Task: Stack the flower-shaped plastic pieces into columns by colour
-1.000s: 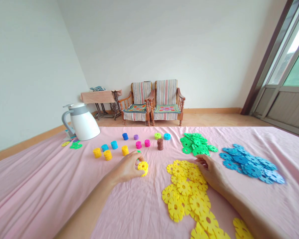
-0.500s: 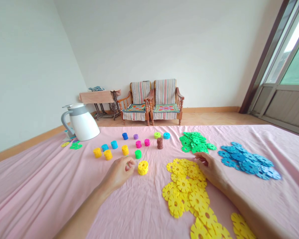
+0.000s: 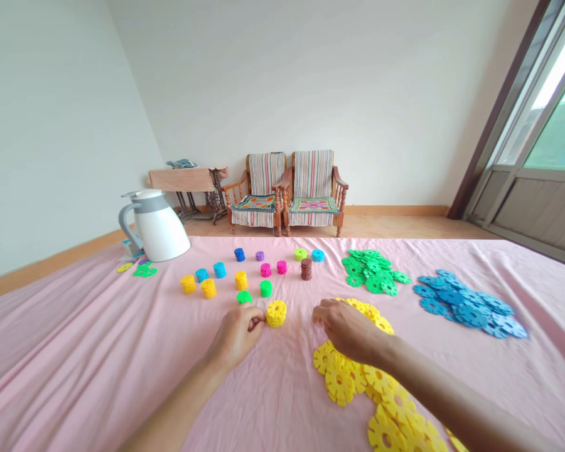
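On the pink cloth, my left hand (image 3: 238, 333) is closed, with thumb and forefinger pinched at the left side of a short yellow stack (image 3: 276, 314) of notched plastic discs. Whether it grips that stack or something small, I cannot tell. Just behind it stand two green stacks, a nearer one (image 3: 243, 297) and another (image 3: 265, 289). My right hand (image 3: 346, 326) hangs over the left part of a loose pile of yellow flower-shaped discs (image 3: 393, 402). Its fingers are bent down and together, their tips pointing at the yellow stack; anything in them is hidden.
Further back are small stacks in yellow (image 3: 208, 289), blue (image 3: 220, 270), pink (image 3: 265, 270) and brown (image 3: 306, 270). Loose green discs (image 3: 370, 271) and blue discs (image 3: 466, 302) lie to the right. A white jug (image 3: 162, 229) stands at the left, two chairs (image 3: 313, 188) beyond the table.
My right hand has moved left across the yellow pile. My left hand has shifted slightly right and nearer me, to the yellow stack, uncovering a green stack behind it.
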Available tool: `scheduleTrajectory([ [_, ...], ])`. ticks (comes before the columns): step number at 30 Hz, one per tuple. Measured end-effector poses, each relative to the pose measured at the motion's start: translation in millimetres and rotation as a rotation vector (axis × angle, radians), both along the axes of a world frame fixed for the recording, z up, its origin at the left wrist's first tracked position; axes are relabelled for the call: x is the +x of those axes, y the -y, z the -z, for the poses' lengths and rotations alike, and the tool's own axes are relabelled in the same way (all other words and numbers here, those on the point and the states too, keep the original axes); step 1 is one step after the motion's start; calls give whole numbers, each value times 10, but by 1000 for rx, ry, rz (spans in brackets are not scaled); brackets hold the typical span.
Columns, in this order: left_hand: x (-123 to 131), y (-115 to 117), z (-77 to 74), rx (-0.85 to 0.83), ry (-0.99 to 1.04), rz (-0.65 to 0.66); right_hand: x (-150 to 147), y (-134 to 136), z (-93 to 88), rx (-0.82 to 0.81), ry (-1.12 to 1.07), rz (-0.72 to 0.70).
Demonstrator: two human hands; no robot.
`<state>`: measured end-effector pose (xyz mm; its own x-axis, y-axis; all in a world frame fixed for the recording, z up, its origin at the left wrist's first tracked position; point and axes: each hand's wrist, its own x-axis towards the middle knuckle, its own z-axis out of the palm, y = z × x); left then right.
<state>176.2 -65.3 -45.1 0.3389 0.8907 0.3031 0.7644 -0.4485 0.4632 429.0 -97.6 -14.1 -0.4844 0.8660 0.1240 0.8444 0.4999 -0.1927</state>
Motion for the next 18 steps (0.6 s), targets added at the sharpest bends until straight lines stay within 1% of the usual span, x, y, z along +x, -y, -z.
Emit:
scheduleTrajectory([
  [4,8,10,2,25,-14,17,-248,-117,-36,10,56,-67],
  [8,19,19,-9,35,-30,31,-386,-195,-38,19,81,-95],
  [18,32,67,-43,37,-61,51,-480,-186,39,34,101,-93],
])
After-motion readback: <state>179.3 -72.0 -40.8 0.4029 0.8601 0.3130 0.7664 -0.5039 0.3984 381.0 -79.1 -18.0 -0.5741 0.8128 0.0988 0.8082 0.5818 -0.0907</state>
